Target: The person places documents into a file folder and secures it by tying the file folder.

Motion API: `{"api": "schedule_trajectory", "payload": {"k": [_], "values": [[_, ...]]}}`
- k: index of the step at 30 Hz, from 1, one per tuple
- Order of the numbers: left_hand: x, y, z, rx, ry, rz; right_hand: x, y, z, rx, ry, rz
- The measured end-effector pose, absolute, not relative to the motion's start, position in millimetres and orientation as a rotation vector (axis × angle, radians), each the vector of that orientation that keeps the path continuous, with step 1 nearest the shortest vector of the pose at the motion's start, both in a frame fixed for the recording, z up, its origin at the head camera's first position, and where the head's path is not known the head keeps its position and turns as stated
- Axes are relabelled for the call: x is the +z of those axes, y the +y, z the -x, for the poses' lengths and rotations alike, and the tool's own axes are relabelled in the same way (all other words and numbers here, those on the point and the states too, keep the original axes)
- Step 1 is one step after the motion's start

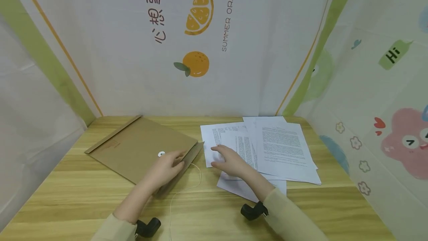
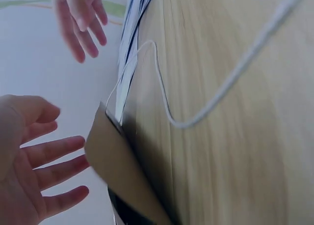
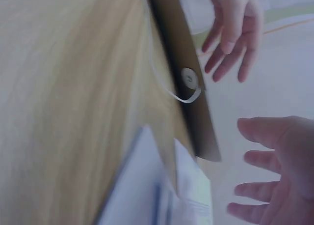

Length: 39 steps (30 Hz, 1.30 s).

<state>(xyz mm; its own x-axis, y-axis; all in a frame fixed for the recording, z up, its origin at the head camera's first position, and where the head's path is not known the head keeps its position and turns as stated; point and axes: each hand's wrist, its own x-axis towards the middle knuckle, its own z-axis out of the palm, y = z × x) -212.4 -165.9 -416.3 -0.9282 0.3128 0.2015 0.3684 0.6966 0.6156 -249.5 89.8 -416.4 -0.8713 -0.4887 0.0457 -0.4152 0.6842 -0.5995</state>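
A brown kraft document envelope point(image 1: 143, 146) lies on the left of the table, its flap point(image 1: 191, 158) raised at the near right edge. A white button point(image 1: 161, 154) sits on its body; another button point(image 3: 190, 78) on the flap carries a white string point(image 1: 200, 177) that trails over the table. My left hand point(image 1: 167, 168) hovers at the flap, fingers apart and loosely bent; in the left wrist view its fingertips come close to the flap, and contact is unclear. My right hand point(image 1: 230, 161) hangs over the left edge of the printed papers point(image 1: 284, 148), holding nothing.
The papers overlap in a loose, fanned pile, with one sheet point(image 1: 247, 189) sticking out at the near side. Behind the wooden table point(image 1: 207, 218) hangs a white curtain point(image 1: 260, 66) with orange prints. Another printed curtain point(image 1: 367, 122) borders the right side.
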Motion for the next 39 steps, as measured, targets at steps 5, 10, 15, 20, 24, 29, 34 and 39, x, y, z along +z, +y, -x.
{"api": "schedule_trajectory", "payload": {"k": [5,10,15,20,24,29,34,39], "values": [[-418,-150,219,-1.212,-2.763,0.498,-409,113,246,-1.022,2.774,0.625],[-425,-126,224,-1.389,-2.701,0.493,-408,143,240,-1.112,2.785,0.472],[-423,-104,228,-1.516,-2.625,0.496,-400,179,238,-1.141,2.837,0.380],[-420,-85,232,-1.591,-2.612,0.483,-387,215,235,-1.205,2.854,0.304],[-421,-70,236,-1.641,-2.615,0.448,-381,240,235,-1.246,2.839,0.262],[-420,-52,242,-1.820,-2.588,0.395,-376,267,237,-1.293,2.838,0.176],[-417,-33,247,-1.980,-2.565,0.310,-376,290,236,-1.424,2.770,0.048],[-421,-14,253,-2.113,-2.560,0.207,-382,309,237,-1.507,2.720,-0.042]]}}
